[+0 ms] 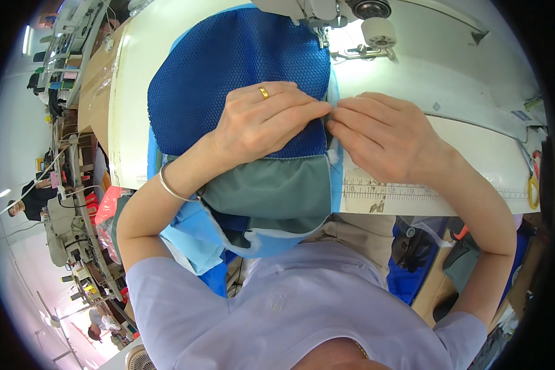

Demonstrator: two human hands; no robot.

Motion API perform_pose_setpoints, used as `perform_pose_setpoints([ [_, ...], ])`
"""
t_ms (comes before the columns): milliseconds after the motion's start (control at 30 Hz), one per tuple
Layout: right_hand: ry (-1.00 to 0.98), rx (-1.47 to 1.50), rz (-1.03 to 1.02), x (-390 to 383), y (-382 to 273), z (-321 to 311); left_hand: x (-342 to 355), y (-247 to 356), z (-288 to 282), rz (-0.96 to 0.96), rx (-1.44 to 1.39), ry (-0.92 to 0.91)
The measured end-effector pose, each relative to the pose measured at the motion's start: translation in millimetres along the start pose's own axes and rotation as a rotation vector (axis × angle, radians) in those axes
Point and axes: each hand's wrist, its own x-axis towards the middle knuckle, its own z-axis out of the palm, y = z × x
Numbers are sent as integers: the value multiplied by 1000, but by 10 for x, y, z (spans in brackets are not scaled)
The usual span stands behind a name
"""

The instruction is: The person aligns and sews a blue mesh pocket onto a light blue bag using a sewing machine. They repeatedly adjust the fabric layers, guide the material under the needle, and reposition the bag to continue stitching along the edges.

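Observation:
A blue mesh fabric piece (228,55) lies on the sewing table, joined to a grey-green fabric panel (271,191) with light blue edging (337,179). My left hand (262,120) rests across the mesh, its thumb and fingers pinched at the right edge of the cloth. Fingertips of my right hand (388,135) meet it there, closed on the same fabric edge. Just beyond my hands, the sewing machine's presser foot (322,40) stands at the mesh's upper right edge. The exact bit of cloth between my fingertips is mostly hidden.
A ruler strip (407,191) runs along the table's front edge. Yellow-handled scissors (532,185) lie at the far right. Part of the cloth hangs over the front edge toward my lap. Other machines and two people are in the background at left.

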Motion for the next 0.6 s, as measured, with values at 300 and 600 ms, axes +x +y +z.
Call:
perform_pose_setpoints([
  [300,-102,258,-7,34,41,-102,-9,-23,2,-4,-10,-1],
  [600,-106,131,-199,-50,-5,-52,16,-32,-17,-39,-62,-95],
])
